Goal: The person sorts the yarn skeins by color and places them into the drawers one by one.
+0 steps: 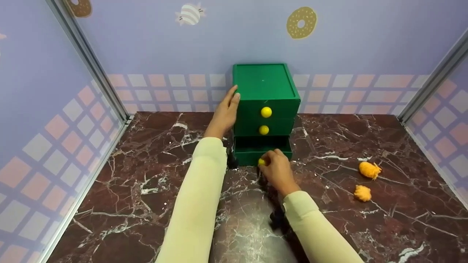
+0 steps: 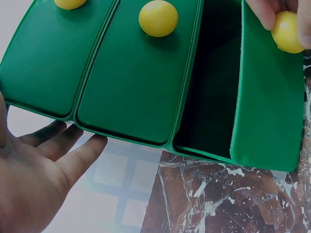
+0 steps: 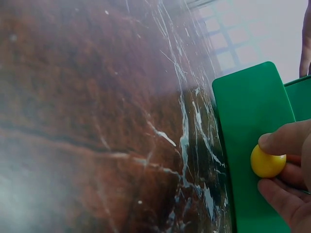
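While the yellow knob [image 3: 265,164] of the bottom drawer [image 1: 247,158] is being pinched by the right grip [image 1: 278,171], the green cabinet [image 1: 264,81] is apparently being steadied alongside by the spread left grip [image 1: 223,116]; the partly open drawer is best being kept level. The cabinet is being carried by a marbled desk [image 1: 164,179], enclosed by lilac walls [image 1: 248,40].

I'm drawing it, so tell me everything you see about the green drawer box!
The green drawer box looks plastic, with a flat rimmed top and three stacked drawers with round yellow knobs. It stands upright on the dark marbled table, near the wall. Its bottom drawer is partly open; the right hand pinches the bottom knob, the left hand touches its left side.
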The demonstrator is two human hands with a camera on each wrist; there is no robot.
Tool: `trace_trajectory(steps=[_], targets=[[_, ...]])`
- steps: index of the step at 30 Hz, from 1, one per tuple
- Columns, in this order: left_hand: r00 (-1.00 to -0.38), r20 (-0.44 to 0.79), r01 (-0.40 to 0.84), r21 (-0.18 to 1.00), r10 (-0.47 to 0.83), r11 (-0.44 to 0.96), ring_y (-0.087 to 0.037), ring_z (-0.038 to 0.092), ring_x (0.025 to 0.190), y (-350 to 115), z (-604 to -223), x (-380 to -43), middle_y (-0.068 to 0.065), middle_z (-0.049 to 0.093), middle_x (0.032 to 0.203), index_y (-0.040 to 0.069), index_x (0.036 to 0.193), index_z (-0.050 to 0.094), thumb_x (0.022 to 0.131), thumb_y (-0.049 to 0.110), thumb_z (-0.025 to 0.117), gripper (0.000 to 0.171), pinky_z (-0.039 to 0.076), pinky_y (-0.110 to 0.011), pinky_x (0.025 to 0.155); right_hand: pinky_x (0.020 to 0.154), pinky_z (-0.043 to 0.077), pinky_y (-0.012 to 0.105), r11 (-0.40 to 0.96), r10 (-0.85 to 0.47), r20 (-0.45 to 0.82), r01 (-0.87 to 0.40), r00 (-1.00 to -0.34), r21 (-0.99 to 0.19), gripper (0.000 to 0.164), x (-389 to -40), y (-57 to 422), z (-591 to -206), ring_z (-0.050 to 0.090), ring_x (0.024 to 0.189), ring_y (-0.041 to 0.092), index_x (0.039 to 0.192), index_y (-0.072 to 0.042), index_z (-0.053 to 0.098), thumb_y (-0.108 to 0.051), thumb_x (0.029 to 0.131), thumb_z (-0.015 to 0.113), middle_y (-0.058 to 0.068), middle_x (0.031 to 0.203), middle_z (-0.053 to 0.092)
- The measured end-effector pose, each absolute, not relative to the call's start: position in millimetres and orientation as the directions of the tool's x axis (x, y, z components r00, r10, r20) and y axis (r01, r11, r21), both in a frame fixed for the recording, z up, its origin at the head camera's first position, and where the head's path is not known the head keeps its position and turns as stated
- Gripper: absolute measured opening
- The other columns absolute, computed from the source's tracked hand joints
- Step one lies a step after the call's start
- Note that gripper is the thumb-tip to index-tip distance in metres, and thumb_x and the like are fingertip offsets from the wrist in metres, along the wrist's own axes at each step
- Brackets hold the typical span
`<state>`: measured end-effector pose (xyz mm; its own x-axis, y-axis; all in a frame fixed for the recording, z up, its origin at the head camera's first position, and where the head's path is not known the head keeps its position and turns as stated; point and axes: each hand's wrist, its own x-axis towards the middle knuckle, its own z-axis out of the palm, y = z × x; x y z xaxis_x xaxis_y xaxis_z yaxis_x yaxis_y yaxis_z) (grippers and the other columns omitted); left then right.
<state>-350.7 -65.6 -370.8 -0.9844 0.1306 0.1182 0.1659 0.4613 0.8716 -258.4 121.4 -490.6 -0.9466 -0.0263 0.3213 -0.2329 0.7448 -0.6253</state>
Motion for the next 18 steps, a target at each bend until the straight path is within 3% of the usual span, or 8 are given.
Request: trace_trajectory(steps=[18], targets=[[-0.984,0.124,0.168,0.869,0.125,0.465,-0.031,0.028,0.146,-63.7,-369.8,-348.8,0.002,0.023,0.162,0.043,0.154,0.017,0.098,0.065,0.023,0.06,0.025,-0.054,0.116,0.071,0.053,0.035,0.772,-0.071,0.364,-0.282,-0.929,-0.57,0.011,-250.8,125.1,-493.2,0.056,0.075,0.019,0.088,-0.007,0.07,-0.009,0.08,0.077,0.005,0.084,0.057]])
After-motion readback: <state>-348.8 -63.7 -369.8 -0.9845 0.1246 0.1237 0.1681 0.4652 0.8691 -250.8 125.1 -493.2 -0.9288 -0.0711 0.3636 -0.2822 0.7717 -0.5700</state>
